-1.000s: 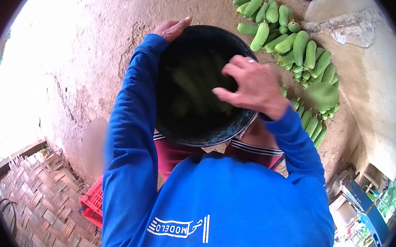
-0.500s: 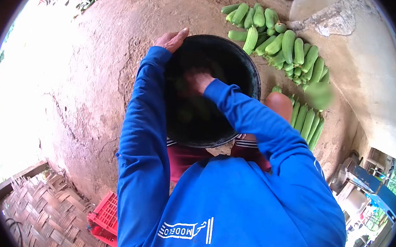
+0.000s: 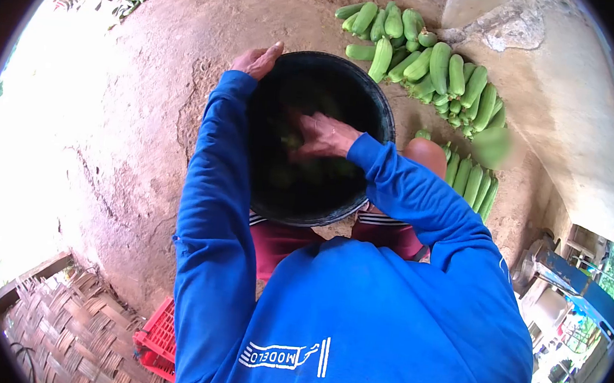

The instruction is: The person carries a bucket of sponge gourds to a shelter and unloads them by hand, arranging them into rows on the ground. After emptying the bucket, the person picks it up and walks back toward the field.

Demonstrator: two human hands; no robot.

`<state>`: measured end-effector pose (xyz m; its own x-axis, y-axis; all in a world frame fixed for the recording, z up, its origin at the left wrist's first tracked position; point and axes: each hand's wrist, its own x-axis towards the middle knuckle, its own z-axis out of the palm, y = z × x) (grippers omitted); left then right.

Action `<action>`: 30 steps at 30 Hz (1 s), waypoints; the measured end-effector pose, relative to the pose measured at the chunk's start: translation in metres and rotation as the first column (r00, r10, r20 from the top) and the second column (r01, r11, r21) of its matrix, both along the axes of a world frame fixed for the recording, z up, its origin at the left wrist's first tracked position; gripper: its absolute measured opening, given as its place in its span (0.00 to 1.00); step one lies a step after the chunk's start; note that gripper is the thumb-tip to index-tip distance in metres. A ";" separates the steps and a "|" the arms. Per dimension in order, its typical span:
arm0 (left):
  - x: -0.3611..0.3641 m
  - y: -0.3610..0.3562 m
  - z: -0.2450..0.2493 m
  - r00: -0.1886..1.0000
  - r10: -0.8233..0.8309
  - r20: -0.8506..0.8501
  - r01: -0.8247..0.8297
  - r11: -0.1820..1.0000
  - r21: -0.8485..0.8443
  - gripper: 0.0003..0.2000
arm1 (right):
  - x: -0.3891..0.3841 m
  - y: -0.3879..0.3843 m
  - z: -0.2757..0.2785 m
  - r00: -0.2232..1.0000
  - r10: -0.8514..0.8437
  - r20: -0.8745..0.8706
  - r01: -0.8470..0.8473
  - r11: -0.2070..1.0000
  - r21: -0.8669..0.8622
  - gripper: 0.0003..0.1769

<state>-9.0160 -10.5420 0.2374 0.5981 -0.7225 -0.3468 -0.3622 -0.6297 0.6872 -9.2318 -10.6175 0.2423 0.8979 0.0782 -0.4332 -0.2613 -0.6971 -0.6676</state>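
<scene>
- Around a round, black, deep-sided tub (image 3: pixel 379 118), bare brown floor (image 3: pixel 132 144), cracked and stained, spreads out, washed white by glare to the tub's far left.
- Ahead and to the right of the tub, plump, pale-green, oblong vegetables (image 3: pixel 439 67) lie heaped in a curving band; to its right, slimmer green ones (image 3: pixel 473 183) lie side by side in a row.
- Farther right of the tub runs a smooth, pale, wall-like surface (image 3: pixel 574 139); behind the tub to the left, a red plastic crate (image 3: pixel 160 329) sits beside a mat woven of flat brown strips (image 3: pixel 73 321).
- At the tub's far left rim rests the left hand (image 3: pixel 258 61) of a person in a blue long-sleeved shirt (image 3: pixel 383 318); whether its fingers grip cannot be told.
- Inside the tub, the right hand (image 3: pixel 329 136) reaches among dim green vegetables (image 3: pixel 290 140), one showing just beside the fingertips; shadow and blur hide whether they hold it.
</scene>
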 end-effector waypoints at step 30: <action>0.027 0.019 -0.041 0.999 0.003 0.038 -0.003 1.000 0.002 0.28 | -0.295 -0.219 0.002 -0.301 -0.900 -0.314 0.084 -0.353 0.932 0.25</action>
